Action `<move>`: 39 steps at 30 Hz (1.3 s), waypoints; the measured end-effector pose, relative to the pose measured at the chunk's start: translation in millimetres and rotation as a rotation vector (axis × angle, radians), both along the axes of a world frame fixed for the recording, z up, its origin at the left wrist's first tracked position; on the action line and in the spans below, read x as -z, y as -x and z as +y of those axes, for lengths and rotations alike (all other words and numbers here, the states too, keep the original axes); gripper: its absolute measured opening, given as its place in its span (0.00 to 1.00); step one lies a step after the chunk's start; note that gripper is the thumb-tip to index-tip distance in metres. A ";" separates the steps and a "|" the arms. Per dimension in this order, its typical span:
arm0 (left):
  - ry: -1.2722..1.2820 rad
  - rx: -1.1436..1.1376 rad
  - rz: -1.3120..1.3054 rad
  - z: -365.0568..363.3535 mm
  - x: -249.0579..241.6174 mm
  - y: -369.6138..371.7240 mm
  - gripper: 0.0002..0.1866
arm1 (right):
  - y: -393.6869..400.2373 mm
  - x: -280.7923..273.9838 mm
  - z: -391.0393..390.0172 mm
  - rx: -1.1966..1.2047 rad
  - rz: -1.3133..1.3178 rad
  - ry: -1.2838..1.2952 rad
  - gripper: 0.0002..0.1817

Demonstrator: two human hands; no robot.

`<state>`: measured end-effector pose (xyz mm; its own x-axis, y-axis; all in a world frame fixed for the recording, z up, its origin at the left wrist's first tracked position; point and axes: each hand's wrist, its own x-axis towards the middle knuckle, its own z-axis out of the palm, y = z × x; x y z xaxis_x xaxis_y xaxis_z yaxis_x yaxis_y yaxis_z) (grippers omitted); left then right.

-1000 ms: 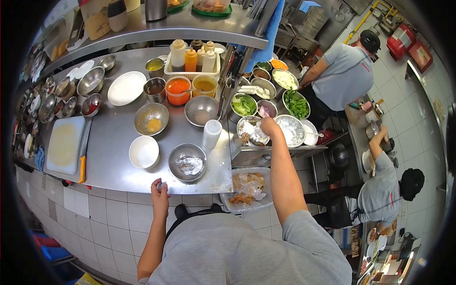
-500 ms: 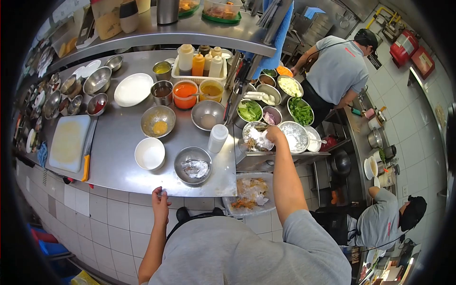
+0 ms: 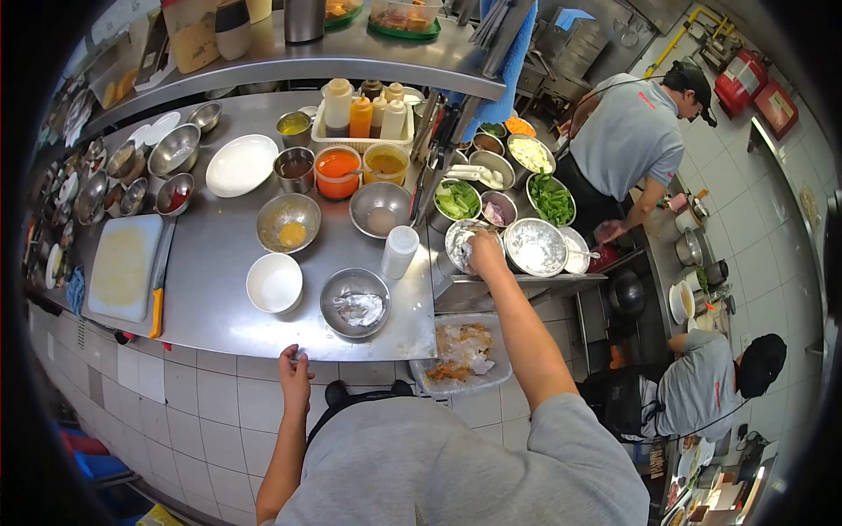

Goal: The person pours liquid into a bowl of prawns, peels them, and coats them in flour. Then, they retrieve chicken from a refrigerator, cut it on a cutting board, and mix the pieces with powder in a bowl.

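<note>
My right hand [image 3: 484, 254] reaches into a metal bowl [image 3: 456, 249] of white-dusted pieces, fingers closed on something I cannot make out. Just right of it is a bowl of white powder [image 3: 537, 246]. My left hand [image 3: 296, 361] hangs just off the counter's front edge, its fingers loosely curled and parted, holding nothing I can see. Behind that edge sit a metal bowl [image 3: 354, 285] with a white-coated piece inside, a white bowl [image 3: 274, 283] and an upright squeeze bottle [image 3: 400, 252].
A cutting board [image 3: 125, 267] lies left beside an orange-handled knife [image 3: 158, 302]. A tub of scraps [image 3: 463, 355] stands below the counter's right end. One co-worker [image 3: 627, 131] stands at the upper right, another [image 3: 697, 386] at the lower right. Sauces line the back.
My right hand has shifted left and further over the bowl of dusted pieces. The upper co-worker's arm now extends lower, with the hand in view. My left hand has barely moved.
</note>
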<state>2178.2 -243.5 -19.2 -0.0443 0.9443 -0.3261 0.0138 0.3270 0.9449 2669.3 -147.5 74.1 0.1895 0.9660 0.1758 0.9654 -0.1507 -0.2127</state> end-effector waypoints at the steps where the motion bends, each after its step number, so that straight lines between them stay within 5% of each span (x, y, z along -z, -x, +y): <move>1: -0.004 -0.003 0.015 -0.6 1.9 0.8 0.20 | -8.3 0.9 1.9 -0.056 -0.033 0.020 0.12; 6: -0.006 0.004 0.017 -0.4 3.3 2.4 0.19 | -19.1 -17.6 14.5 0.116 0.322 0.012 0.26; 9: -0.017 0.005 0.014 1.8 -2.0 -0.1 0.19 | -14.5 -14.4 20.6 -0.030 0.116 0.052 0.24; 19: 0.002 -0.031 -0.009 -2.2 -7.2 1.5 0.19 | -23.1 -1.3 23.6 -0.114 0.147 0.070 0.32; 35: -0.006 -0.066 -0.011 -1.1 -16.8 -4.1 0.18 | -23.8 -10.1 39.1 -0.237 -0.080 0.198 0.19; 39: -0.012 -0.067 -0.002 1.4 -13.3 -3.1 0.18 | -10.2 -22.0 47.9 -0.226 0.068 0.274 0.14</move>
<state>2181.3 -242.1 -5.9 -0.1074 0.9431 -0.3146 -0.0093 0.3154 0.9489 2679.5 -99.6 96.1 -0.0318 0.9944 -0.1009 0.9659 0.0047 -0.2587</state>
